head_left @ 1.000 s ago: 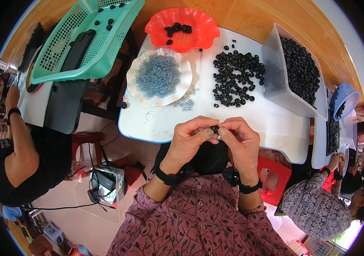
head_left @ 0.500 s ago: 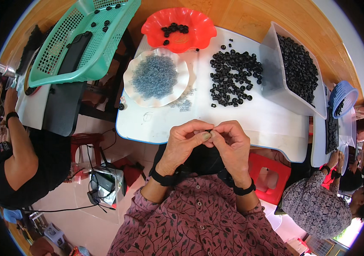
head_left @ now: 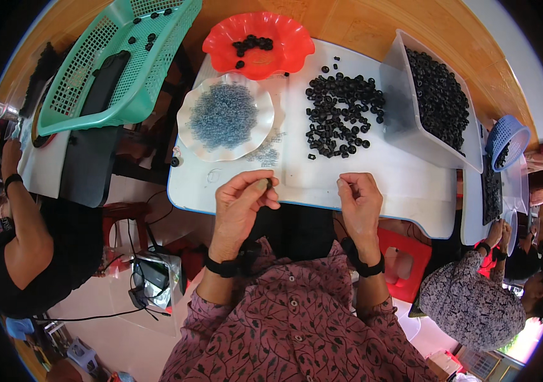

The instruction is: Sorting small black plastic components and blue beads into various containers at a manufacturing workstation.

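Over the table's near edge, my left hand (head_left: 244,205) pinches a small black round part (head_left: 269,183) between thumb and fingers. Apart from it, to the right, my right hand (head_left: 360,202) has thumb and forefinger pressed together; whatever they grip, if anything, is too small to make out. Beyond my hands lies a loose pile of black round parts (head_left: 343,118) on the white table. A wavy-rimmed white plate (head_left: 265,135) carries a heap of tiny grey-blue pieces (head_left: 224,116). Behind it sits a red scalloped bowl (head_left: 297,49) with several black parts inside.
A clear bin (head_left: 405,121) full of black parts stands at the table's right. To the left, a green basket (head_left: 131,114) holds a black case and a few parts. A red stool (head_left: 411,280) is at my right. Co-workers sit on both sides.
My hands have come apart from their meeting point. The left has moved leftward with the small black part, and the right has shifted slightly right. The view has shifted a little.
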Demonstrator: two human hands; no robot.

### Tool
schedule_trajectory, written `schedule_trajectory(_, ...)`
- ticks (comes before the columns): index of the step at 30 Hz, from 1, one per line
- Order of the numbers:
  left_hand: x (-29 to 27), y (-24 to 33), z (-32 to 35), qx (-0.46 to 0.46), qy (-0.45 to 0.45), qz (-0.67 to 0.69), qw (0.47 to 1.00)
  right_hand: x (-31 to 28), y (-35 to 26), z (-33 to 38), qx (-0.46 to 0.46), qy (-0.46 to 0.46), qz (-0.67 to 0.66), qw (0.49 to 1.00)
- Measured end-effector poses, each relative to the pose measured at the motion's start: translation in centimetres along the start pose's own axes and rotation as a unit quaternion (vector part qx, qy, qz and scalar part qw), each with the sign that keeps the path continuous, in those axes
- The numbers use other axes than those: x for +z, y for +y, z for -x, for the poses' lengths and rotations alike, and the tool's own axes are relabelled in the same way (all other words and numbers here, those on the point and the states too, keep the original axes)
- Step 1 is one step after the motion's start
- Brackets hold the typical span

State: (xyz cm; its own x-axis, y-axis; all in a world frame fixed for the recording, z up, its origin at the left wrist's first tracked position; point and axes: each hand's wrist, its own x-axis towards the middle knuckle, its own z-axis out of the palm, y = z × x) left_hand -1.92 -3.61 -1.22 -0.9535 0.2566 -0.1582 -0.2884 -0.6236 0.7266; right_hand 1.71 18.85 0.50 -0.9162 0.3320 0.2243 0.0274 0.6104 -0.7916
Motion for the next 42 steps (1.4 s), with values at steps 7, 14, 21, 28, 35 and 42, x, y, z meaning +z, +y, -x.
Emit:
schedule_trajectory(7, -0.7, 0.6, -0.5, 0.026, 0.021, 0.002, 0.999, 1.0, -0.8, -0.1, -0.025, -0.015, -0.021, 0.999)
schedule_trajectory(14, -0.6, -0.1, -0.3, 0.010, 0.043, 0.000, 0.999, 3.6, -2.8, 0.1, -0.065, -0.056, -0.047, 0.995)
schedule_trajectory(21, -1.0, -0.2, -0.2, 0.014, 0.034, 0.025, 0.999, 5.5, -3.3, -0.8, -0.071, -0.049, -0.044, 0.995)
schedule_trajectory(28, -1.5, -0.3, -0.2, 0.025, 0.024, 0.046, 0.998, 8.3, -4.1, -1.3, -0.198, -0.018, 0.097, 0.975)
schedule_trajectory(35, -1.4, -0.5, -0.2, 0.026, 0.027, 0.018, 0.999, 9.3, -4.4, -1.3, -0.216, 0.014, 0.157, 0.964)
schedule_trajectory(42, -1.3, -0.4, -0.2, 0.025, 0.028, 0.025, 0.999, 9.7, -4.2, -1.3, -0.208, 0.028, 0.163, 0.964)
